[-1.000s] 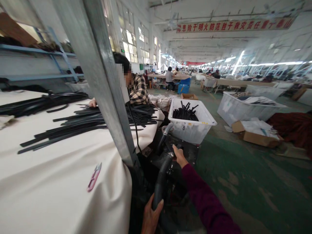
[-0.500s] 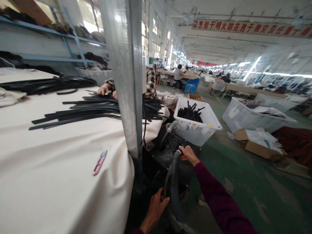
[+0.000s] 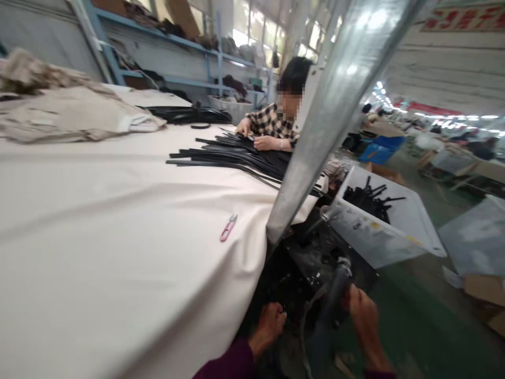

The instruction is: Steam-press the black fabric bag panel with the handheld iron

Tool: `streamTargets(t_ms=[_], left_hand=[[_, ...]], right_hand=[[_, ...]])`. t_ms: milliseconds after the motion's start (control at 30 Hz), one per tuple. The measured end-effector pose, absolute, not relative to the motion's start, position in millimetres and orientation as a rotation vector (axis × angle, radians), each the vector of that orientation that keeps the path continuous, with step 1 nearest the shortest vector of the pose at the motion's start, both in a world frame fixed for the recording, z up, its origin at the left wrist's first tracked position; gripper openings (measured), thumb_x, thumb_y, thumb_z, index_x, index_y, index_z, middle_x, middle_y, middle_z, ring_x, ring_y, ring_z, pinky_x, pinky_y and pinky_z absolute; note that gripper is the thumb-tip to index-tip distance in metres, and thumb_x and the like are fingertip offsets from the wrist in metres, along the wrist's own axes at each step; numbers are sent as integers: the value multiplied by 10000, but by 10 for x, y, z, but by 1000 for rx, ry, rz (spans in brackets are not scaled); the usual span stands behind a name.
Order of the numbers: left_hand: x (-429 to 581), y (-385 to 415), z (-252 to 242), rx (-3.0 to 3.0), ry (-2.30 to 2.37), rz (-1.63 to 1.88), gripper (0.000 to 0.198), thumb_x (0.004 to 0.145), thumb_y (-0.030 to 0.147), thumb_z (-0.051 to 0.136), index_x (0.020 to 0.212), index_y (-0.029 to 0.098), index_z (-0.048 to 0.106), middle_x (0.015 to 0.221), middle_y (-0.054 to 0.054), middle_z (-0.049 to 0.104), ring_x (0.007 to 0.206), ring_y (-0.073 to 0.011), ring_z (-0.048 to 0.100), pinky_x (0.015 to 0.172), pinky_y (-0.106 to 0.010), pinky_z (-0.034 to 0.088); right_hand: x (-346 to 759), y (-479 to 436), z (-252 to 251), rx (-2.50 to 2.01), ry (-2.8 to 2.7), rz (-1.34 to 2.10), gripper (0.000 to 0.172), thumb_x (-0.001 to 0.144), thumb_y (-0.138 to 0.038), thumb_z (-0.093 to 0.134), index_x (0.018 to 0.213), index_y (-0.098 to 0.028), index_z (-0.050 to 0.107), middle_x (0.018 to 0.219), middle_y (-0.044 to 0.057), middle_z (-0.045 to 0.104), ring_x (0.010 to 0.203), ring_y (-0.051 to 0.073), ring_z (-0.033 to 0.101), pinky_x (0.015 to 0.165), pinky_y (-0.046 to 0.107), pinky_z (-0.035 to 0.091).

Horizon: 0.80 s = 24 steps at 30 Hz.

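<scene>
A grey ribbed hose (image 3: 335, 287) with a metal clamp at its top end rises from a dark machine (image 3: 315, 258) beside the table. My right hand (image 3: 363, 310) is closed against the hose's right side below the clamp; blur hides part of its fingers. To the left, low beside the table edge, my left hand (image 3: 270, 322) has its fingers curled together; what they hold, if anything, is lost in the dark. A thin pale strip (image 3: 304, 321) hangs between the hands. Pink thread snips (image 3: 228, 229) lie on the cream cloth (image 3: 158, 252) covering the table.
Across the table a person in a checked shirt (image 3: 270, 118) handles black strips (image 3: 236, 158). A metal post (image 3: 323, 121) stands at the table edge. Right of it is a white bin (image 3: 414, 221) of black pieces. Beige fabric (image 3: 79, 113) is heaped at left.
The view has swung left and tilted, bringing the co-worker and fabric heap into sight. My right hand sits lower along the hose; my left hand's fingers have curled in, away from the pale strip.
</scene>
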<state>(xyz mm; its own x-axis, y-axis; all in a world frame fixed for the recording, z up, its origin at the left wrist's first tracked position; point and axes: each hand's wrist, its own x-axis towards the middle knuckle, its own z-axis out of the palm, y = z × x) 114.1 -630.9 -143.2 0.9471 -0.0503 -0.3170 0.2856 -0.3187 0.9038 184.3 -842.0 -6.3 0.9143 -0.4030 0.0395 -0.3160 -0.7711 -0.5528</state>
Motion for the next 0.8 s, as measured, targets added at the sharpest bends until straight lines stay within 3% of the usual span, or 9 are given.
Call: streamTargets(t_ms=[133,200,267,333,467,533,633,700,800], left_hand=[[1115,-6220,-1341,1888,268,-277,278,804,282,429,959,122,596,839,-70,594,748,-173,553,679,-266,425],[1057,-6192,-1315,1894,303,-247,247,781,258,461,937,132,604,884,-81,597,813,-191,553,705,-271,427],[970,-6176,-1332,1922,317,-212,228,761,243,488,934,159,610,924,-79,601,854,-201,554,716,-269,433],[859,-6147,-1377,2066,252,-136,222,764,238,495,950,200,610,922,-64,612,824,-189,568,687,-253,445],[507,-5890,-1315,2527,-11,235,231,790,252,502,984,193,613,878,-97,636,772,-221,602,673,-301,487],[253,-5626,-1118,2706,-95,647,329,812,235,477,1122,172,566,1044,-142,611,972,-294,568,829,-418,465],[-94,-5173,-724,2929,22,1165,456,828,151,428,1284,158,446,1305,-140,458,1210,-350,388,1000,-556,288],[-211,-4928,-516,3037,210,1069,504,809,38,380,1302,135,416,1299,-136,460,1202,-316,400,999,-511,310],[-209,-4723,-339,3051,301,617,420,786,-18,337,1142,97,529,1057,-129,582,968,-263,540,815,-399,449]], right_hand=[[1406,-8022,104,-2663,225,-663,297,829,-360,530,1026,-143,579,747,87,691,698,287,649,589,374,462],[1300,-7590,242,-2593,-142,-888,292,856,-381,509,1034,-164,590,762,72,700,680,231,663,582,310,472],[1319,-7042,395,-2492,-669,-929,232,870,-348,517,1026,-193,592,875,31,698,712,150,658,667,240,484],[1456,-6452,541,-2345,-1136,-911,210,914,-256,442,1054,-163,567,961,47,666,880,137,626,833,233,464],[1910,-5492,725,-2324,-1701,-669,367,863,-36,434,1215,-134,473,1242,109,503,1171,225,449,946,401,425],[2128,-5242,742,-2372,-1823,-538,202,849,-71,507,1026,-140,575,1103,72,573,1051,215,524,866,416,468],[2338,-5116,721,-2394,-1954,-351,54,851,-166,566,826,-130,596,851,7,605,845,157,582,749,345,502],[2389,-5101,719,-2388,-1988,-299,83,863,-190,556,824,-128,595,839,8,602,843,155,579,749,341,498],[2382,-5082,780,-2365,-1947,-293,93,870,-178,537,819,-124,593,867,25,598,886,170,568,776,360,485]])
